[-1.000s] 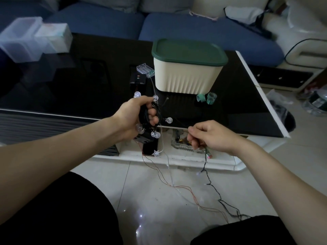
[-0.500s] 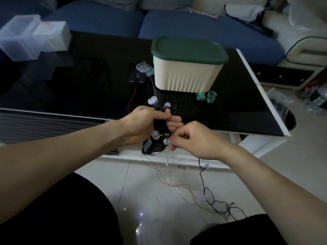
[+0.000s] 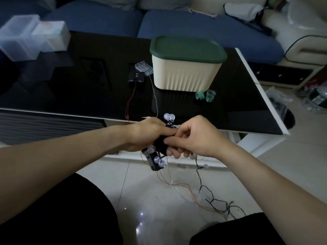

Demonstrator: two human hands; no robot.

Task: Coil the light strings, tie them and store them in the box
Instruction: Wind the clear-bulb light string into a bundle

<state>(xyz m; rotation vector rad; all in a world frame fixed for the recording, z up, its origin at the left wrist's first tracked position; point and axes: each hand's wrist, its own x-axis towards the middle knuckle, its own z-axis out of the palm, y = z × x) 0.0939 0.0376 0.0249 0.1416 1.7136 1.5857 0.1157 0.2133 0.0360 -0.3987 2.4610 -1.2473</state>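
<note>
The light string sits half-coiled in your left hand, fingers curled round the bundle; your right hand pinches the wire against it. It looks light, limp and tangle-prone, so grip wire, not bulbs. The box waits closed on the worktop.

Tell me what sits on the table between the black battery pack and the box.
In the head view, a clear battery case lies between the black pack and the box. It leans on the pack; whether it touches the box is unclear.
</note>
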